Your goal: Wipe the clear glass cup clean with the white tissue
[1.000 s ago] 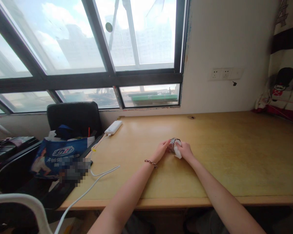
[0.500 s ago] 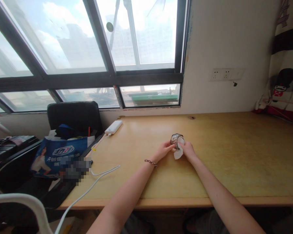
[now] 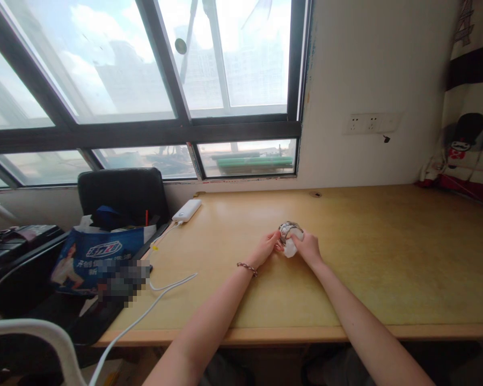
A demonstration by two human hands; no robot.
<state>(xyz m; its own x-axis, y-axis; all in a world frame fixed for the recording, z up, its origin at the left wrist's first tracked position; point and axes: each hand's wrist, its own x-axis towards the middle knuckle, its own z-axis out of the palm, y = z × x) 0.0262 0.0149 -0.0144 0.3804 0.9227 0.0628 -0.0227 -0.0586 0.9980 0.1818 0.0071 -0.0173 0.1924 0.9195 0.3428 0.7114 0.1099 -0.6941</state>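
Observation:
Over the wooden desk [image 3: 386, 257], my two hands meet at a small round shiny object [image 3: 285, 230] with a dark rim and see-through or silvery sides; its exact kind is too small to tell. My left hand [image 3: 265, 250] grips its left side, fingers closed around the edge. On the other side, my right hand [image 3: 309, 250] is closed on a white tissue [image 3: 291, 247] and presses it against the object with the thumb on top. The fingers beneath are hidden.
A white power bank [image 3: 187, 211] lies at the desk's left edge, with a white cable [image 3: 156, 299] running toward the front. Left of the desk, a black chair [image 3: 121, 193] carries a blue bag [image 3: 100, 257]. A window and a wall socket [image 3: 372, 123] are behind.
The round object has tilted and shifted slightly left in my hands. The tissue's hanging end has drawn up and bunched closer against it.

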